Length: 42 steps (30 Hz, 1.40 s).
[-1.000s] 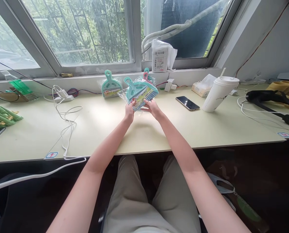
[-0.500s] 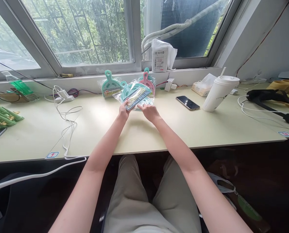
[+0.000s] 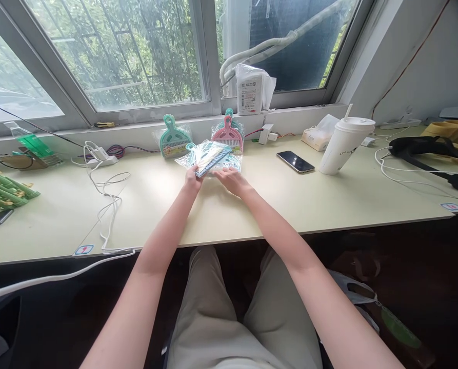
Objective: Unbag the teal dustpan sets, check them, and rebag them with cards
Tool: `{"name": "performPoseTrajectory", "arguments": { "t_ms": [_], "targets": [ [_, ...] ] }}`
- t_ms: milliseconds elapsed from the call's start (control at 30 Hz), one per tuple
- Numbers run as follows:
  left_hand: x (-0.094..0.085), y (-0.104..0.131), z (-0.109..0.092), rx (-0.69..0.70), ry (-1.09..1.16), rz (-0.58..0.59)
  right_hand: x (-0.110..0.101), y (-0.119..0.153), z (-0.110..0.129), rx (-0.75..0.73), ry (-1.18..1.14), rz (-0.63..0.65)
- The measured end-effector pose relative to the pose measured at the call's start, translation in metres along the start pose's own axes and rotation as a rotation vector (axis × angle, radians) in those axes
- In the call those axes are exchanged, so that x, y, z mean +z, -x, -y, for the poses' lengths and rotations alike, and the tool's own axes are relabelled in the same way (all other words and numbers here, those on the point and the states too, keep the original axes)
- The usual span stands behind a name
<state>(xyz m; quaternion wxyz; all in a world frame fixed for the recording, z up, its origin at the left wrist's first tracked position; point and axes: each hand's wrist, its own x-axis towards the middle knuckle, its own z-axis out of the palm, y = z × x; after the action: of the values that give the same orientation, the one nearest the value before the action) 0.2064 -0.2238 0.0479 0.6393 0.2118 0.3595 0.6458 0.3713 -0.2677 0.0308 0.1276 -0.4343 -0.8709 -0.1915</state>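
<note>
My left hand (image 3: 192,178) is closed on the left near corner of a green dustpan and brush set (image 3: 213,158) in clear plastic wrap, tilted low over the table. At its near right edge, my right hand (image 3: 232,180) is closed with its fingertips against the wrapped sets; exactly which layer they pinch is hidden. Another wrapped set (image 3: 233,163) lies partly underneath. Behind, a green dustpan set (image 3: 175,141) leans against the wall under the window. To its right leans a pink dustpan set (image 3: 229,137), with a green handle showing behind it.
On the right are a phone (image 3: 295,161), a white lidded cup (image 3: 346,147) with a straw, a tissue pack (image 3: 319,134) and a black strap-like device (image 3: 424,154). White cables (image 3: 111,205) run down the left side. Green bundled packs (image 3: 5,189) lie far left.
The held dustpan set has tipped flatter and dropped toward the table, so its handle shows less. Both hands have shifted slightly with it, and the view has turned a little.
</note>
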Motion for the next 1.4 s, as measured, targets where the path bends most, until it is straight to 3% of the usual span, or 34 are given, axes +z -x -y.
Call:
{"name": "performPoseTrajectory", "arguments": {
  "t_ms": [100, 233, 367, 500, 567, 733, 833, 1067, 1233, 1400],
  "targets": [
    [0.004, 0.003, -0.002, -0.024, 0.016, 0.037, 0.000, 0.003, -0.007, 0.114, 0.076, -0.057],
    [0.007, 0.006, -0.001, -0.054, 0.027, 0.087, -0.001, 0.004, -0.014, 0.151, 0.112, -0.158],
    [0.007, 0.009, -0.003, -0.079, 0.037, 0.100, 0.004, 0.001, -0.018, 0.224, 0.083, -0.169],
    [0.008, 0.012, -0.005, -0.142, 0.036, 0.078, 0.009, 0.004, -0.027, 0.366, 0.012, -0.267],
    [0.008, 0.012, -0.006, -0.146, 0.022, 0.085, 0.008, 0.009, -0.030, 0.337, -0.020, -0.271],
    [0.006, 0.009, -0.004, -0.120, -0.037, 0.107, 0.001, 0.015, -0.027, 0.110, 0.013, -0.189],
    [0.002, 0.006, -0.006, -0.121, -0.061, 0.087, 0.001, 0.013, -0.027, 0.150, 0.042, -0.142],
    [-0.003, 0.003, -0.013, -0.116, -0.087, 0.065, 0.000, 0.014, -0.038, 0.428, 0.114, -0.106],
    [-0.003, 0.001, -0.014, -0.088, -0.104, 0.083, -0.008, 0.018, -0.032, 0.174, 0.193, -0.125],
    [-0.003, 0.001, -0.015, -0.113, -0.150, 0.100, -0.005, 0.020, -0.036, 0.209, 0.109, -0.198]
  ]
}}
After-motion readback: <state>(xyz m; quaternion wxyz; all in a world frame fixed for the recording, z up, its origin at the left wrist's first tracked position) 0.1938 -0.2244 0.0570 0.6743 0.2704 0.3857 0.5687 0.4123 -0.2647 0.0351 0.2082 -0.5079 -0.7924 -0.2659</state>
